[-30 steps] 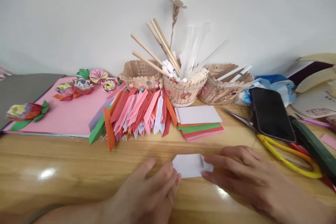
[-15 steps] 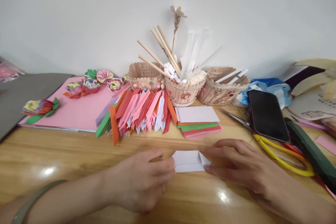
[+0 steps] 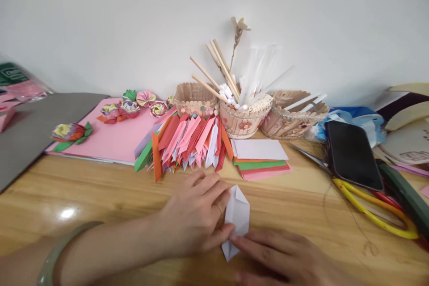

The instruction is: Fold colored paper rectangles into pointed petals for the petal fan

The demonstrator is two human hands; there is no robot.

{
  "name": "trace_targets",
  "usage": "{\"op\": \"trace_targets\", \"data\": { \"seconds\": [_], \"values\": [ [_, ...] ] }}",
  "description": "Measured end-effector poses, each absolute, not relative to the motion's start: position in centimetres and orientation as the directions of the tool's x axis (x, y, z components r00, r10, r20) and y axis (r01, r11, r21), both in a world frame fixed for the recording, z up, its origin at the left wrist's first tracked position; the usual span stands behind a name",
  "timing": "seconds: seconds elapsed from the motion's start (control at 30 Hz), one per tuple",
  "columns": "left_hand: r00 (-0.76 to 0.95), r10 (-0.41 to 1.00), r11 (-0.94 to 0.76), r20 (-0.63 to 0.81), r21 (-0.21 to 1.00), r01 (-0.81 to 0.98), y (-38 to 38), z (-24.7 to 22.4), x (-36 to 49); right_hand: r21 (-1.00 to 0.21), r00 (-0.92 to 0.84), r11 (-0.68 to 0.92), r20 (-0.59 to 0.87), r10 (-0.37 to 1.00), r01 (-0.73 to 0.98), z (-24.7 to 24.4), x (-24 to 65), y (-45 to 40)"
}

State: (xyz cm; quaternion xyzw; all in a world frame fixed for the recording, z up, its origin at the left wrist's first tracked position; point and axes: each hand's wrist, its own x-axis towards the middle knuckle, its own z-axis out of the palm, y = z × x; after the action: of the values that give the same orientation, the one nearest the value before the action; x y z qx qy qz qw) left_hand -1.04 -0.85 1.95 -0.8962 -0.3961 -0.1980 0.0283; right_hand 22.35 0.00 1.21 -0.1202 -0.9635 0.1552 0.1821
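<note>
A folded white paper [image 3: 238,216] stands lengthwise away from me on the wooden table, its corners folded in to points at both ends. My left hand [image 3: 197,214], with a ring and a bracelet, lies along its left edge, fingers spread and thumb pressed on its lower part. From the right, my right hand [image 3: 278,254] touches the near end with a fingertip, its fingers stretched out. Beyond the hands lie a row of folded coloured paper pieces [image 3: 191,140] and a stack of paper slips [image 3: 259,149], white on top.
Three decorated baskets [image 3: 246,120] stand by the wall with sticks and tubes. Paper flowers [image 3: 129,108] rest on a pink sheet [image 3: 114,136]. At the right are yellow-handled scissors [image 3: 355,203], a black phone [image 3: 353,154] and a dark green tool [image 3: 407,201].
The white paper has turned from lying crosswise to pointing away from me. My left hand has moved onto its left edge, and my right hand has come nearer to me. The view has shifted left.
</note>
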Motion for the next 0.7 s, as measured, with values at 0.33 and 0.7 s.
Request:
{"op": "trace_targets", "data": {
  "seconds": [0.33,0.7],
  "values": [
    [0.583,0.685,-0.721,0.438,0.288,0.631,-0.4,2.0,-1.5,-0.028,-0.858,0.906,0.312,0.409,0.422,2.6,22.7,1.9],
    [0.577,0.715,-0.694,0.394,0.304,0.653,-0.4,0.9,-1.5,-0.014,-0.836,0.884,0.317,0.448,0.468,2.6,22.9,1.5]
  ]
}}
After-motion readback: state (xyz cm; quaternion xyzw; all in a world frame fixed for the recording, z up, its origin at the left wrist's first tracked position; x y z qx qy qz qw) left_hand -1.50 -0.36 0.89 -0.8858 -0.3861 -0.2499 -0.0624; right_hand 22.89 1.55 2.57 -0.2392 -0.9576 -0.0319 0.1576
